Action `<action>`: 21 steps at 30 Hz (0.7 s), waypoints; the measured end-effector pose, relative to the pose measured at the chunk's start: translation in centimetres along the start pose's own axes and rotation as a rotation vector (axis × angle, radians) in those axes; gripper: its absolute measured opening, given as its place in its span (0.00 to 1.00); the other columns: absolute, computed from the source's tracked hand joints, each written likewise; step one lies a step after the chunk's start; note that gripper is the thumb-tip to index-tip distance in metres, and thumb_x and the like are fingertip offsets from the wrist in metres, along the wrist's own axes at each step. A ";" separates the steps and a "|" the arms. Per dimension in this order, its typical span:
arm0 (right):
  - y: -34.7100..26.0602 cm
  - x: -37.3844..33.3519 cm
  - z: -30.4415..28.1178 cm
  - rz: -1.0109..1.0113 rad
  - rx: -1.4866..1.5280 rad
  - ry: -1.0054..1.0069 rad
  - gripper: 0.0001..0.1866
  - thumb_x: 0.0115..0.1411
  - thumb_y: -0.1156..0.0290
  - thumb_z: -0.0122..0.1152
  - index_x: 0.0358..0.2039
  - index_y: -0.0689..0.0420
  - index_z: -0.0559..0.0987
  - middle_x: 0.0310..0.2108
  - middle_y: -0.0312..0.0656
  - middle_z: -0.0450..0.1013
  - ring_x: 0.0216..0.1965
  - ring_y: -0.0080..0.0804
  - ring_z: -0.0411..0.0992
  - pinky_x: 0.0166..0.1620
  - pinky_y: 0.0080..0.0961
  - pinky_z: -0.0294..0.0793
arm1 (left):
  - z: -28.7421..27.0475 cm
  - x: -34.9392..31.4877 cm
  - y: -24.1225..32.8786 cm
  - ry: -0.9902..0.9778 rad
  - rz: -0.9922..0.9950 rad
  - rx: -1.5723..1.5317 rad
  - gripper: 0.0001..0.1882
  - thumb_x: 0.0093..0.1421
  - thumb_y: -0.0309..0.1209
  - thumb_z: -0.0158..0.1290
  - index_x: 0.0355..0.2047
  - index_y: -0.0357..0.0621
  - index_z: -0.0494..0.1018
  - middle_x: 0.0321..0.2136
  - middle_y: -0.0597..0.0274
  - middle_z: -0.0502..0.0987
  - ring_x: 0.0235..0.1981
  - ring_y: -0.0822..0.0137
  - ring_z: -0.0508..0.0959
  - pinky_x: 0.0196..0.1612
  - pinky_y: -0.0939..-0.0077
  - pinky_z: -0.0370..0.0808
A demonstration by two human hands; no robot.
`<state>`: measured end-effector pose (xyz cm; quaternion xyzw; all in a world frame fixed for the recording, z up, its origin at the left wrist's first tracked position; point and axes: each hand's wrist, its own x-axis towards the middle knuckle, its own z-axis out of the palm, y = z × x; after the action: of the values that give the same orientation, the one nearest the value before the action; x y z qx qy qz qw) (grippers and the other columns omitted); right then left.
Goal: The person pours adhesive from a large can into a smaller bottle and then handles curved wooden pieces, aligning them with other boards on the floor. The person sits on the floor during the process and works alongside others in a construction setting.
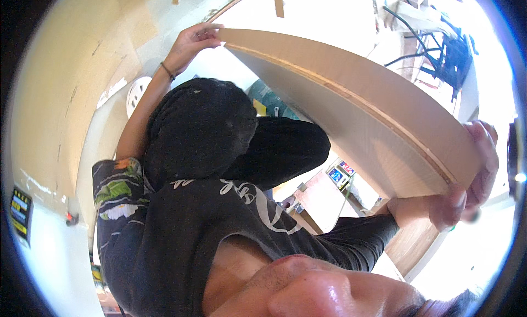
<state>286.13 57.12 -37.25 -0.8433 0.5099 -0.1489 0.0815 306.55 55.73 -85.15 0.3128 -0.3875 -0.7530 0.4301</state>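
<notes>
A long tan wooden board [351, 92] slants across the upper right of the head view, with a paler strip along its lengthwise edge. At its far left end, the thumb and fingers of my left hand [200, 38] pinch the corner. Around the near right end, my right hand [476, 171] is closed, with fingers over the outer side and the thumb near the lower corner. The board is raised in front of my bent, black-clad knees [203, 130]. Part of its underside is in shadow.
A dark blue chair [453, 59] with thin black legs stands at the upper right. Behind my knees is a green rounded object [269, 97]. A white round object [137, 94] sits beside my left forearm, near the tan wall [66, 81]. A pale tabletop [318, 199] lies under the board.
</notes>
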 end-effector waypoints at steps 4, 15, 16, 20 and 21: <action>-0.8 0.4 1.7 -0.019 0.169 0.043 0.36 0.39 0.54 0.56 0.45 0.71 0.76 0.38 0.56 0.70 0.33 0.37 0.71 0.36 0.26 0.73 | 0.0 0.0 0.2 0.004 -0.082 -0.092 0.24 0.57 0.24 0.60 0.54 0.36 0.71 0.37 0.65 0.74 0.40 0.73 0.74 0.47 0.79 0.74; -1.2 1.6 2.1 -0.136 0.219 -0.057 0.28 0.45 0.70 0.69 0.44 0.73 0.72 0.40 0.55 0.71 0.38 0.34 0.74 0.38 0.22 0.77 | -0.1 0.3 -0.2 -0.001 -0.131 -0.246 0.26 0.57 0.19 0.58 0.56 0.33 0.68 0.39 0.63 0.74 0.41 0.70 0.77 0.48 0.80 0.76; -1.2 1.5 2.1 -0.128 0.220 -0.064 0.28 0.45 0.73 0.69 0.44 0.73 0.71 0.40 0.56 0.71 0.38 0.34 0.74 0.38 0.22 0.78 | -0.1 0.3 -0.2 0.000 -0.121 -0.252 0.25 0.57 0.19 0.58 0.57 0.33 0.68 0.39 0.62 0.75 0.41 0.70 0.77 0.48 0.80 0.76; -1.0 1.4 2.0 -0.110 0.258 -0.050 0.27 0.43 0.80 0.70 0.44 0.71 0.68 0.40 0.57 0.72 0.39 0.34 0.76 0.39 0.23 0.80 | -0.2 0.5 -0.5 -0.001 -0.085 -0.292 0.25 0.58 0.19 0.57 0.57 0.33 0.68 0.40 0.60 0.76 0.41 0.70 0.78 0.48 0.80 0.76; -1.0 1.4 2.0 -0.121 0.250 -0.068 0.27 0.43 0.80 0.70 0.43 0.71 0.68 0.40 0.57 0.72 0.39 0.34 0.76 0.40 0.23 0.80 | -0.2 0.6 -0.5 -0.003 -0.083 -0.289 0.25 0.58 0.19 0.57 0.57 0.33 0.68 0.40 0.60 0.76 0.41 0.70 0.78 0.48 0.79 0.76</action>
<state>288.25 56.34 -38.58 -0.8603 0.4326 -0.1873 0.1942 306.28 55.31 -85.75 0.2624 -0.2624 -0.8186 0.4384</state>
